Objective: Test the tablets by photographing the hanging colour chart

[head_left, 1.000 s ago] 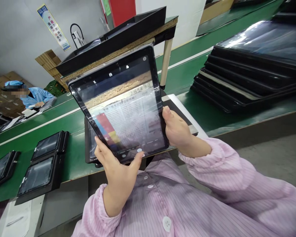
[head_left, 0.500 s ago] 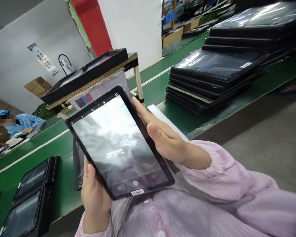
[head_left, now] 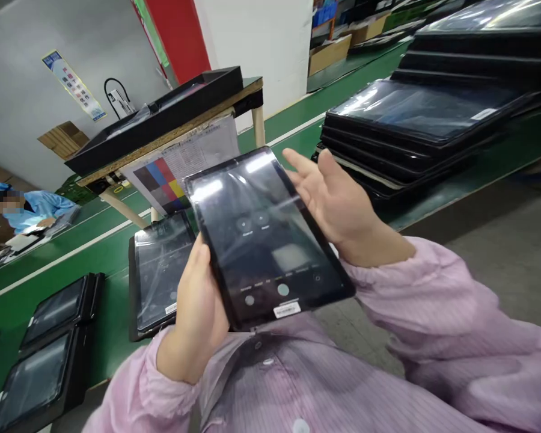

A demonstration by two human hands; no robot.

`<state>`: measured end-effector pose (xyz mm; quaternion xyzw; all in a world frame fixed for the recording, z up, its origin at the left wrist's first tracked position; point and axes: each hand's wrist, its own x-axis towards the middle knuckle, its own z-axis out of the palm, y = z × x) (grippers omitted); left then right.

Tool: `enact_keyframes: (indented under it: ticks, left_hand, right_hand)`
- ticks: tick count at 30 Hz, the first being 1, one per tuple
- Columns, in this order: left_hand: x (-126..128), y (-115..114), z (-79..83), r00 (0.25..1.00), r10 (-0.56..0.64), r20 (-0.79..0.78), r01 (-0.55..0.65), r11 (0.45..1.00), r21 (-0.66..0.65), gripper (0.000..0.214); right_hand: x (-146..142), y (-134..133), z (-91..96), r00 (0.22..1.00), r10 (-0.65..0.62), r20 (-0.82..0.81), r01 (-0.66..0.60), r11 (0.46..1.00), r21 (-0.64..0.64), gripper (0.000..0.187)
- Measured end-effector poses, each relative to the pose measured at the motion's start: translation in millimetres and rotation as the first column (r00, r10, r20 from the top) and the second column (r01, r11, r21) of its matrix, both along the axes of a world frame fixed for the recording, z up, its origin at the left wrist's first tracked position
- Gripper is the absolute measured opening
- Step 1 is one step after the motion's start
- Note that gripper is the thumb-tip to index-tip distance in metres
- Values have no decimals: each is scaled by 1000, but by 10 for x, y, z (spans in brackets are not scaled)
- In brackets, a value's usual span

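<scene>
My left hand (head_left: 202, 313) grips a black tablet (head_left: 261, 246) by its left edge, thumb along the frame. The tablet is tilted in front of my chest. Its dark screen shows round camera buttons near the bottom, two small icons in the middle and bright lamp reflections. A white barcode label sits at the lower edge. My right hand (head_left: 338, 201) is beside the tablet's right edge, fingers stretched and thumb raised; whether some fingertips touch the back is hidden. Behind my left hand, another tablet (head_left: 160, 270) in a black tray lies on the green bench.
Stacked black trays with tablets (head_left: 415, 114) stand on the green bench (head_left: 112, 307) at right. More trayed tablets (head_left: 40, 367) lie at lower left. A small wooden stand (head_left: 252, 93) carries a black tray, with a colour chart (head_left: 162, 180) hanging below. A person in blue (head_left: 40, 207) sits across.
The tablet has moved right and tilted, and its screen has gone from a bright picture to dark. My right thumb has lifted off the tablet's edge. The tablet on the bench is now more visible.
</scene>
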<state>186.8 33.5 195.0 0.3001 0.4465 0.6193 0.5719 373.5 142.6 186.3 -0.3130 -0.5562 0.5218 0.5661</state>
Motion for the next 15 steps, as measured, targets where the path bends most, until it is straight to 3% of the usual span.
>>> enact_keyframes:
  ticks: [3,7,12,15]
  left_hand:
    - [-32,279,24,989,-103,-106,90,989,-120,42]
    - [-229,545,-29,917,-257,-304,194,955,-223,43]
    - [-396,615,-6,857,-331,-395,251,938,-240,40]
    - [-428,584,-26,876,-252,-410,190,964,-187,38]
  right_hand:
    - [-33,307,-62,994,-16,-105,0,989,-148,69]
    - [-97,611,-227,995,-41,-87,17,964,-265,62]
    - [-165,698,-420,994,-106,-1,104,979,-176,53]
    - [-161,629,-465,996,-80,30,84,983,-161,54]
